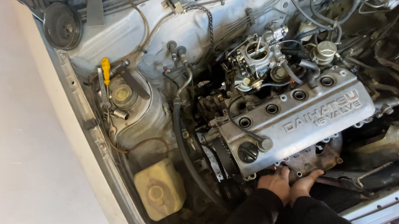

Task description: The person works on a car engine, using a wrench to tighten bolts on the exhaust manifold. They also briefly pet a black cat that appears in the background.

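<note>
The rusty exhaust manifold [314, 156] sat low on the front side of the engine, directly beneath the silver valve cover [300, 115] and close to the bottom edge of the view. Both hands reached up to it from below, side by side and touching each other, in black sleeves [256, 218]. The left hand [275, 182] lay with its fingers curled against the underside edge of the valve cover where the manifold began; whether it gripped anything could not be told. The right hand [305, 182] pressed its fingers flat against the manifold's lower face, and no tool showed in it.

Along the top of the valve cover ran a row of spark plug wells, with a black oil filler cap [247, 152] at its left end. Behind the cover stood the carburetor [256, 55], ringed by hoses and wires. A thick black hose [183, 149] curved down the engine's left side. Further left, a yellowed plastic reservoir [159, 189] sat by the white fender [75, 116], and above it a yellow-handled screwdriver [105, 67] rested beside the strut tower [125, 98].
</note>
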